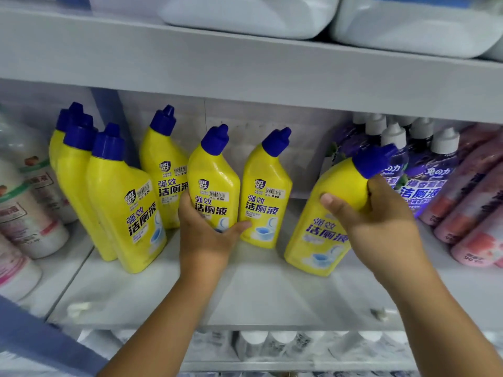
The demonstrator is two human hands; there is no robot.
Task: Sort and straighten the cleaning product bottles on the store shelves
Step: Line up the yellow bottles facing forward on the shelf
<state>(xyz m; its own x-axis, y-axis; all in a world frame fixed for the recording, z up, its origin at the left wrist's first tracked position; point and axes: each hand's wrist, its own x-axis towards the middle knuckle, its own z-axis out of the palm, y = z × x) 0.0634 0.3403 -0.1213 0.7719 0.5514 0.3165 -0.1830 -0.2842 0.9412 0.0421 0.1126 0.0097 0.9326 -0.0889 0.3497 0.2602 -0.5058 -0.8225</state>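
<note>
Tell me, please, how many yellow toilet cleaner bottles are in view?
7, perhaps more hidden behind: three clustered at left, one behind, one in the left hand, one beside it, one tilted in the right hand.

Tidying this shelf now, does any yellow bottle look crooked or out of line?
Yes. The yellow bottle gripped by the right hand leans sharply right, its blue cap against the purple bottles. The other yellow bottles stand straighter; the left hand holds one.

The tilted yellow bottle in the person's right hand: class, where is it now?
In the head view, the tilted yellow bottle sits right of centre on the middle shelf, between an upright yellow bottle and the purple bottles.
</note>
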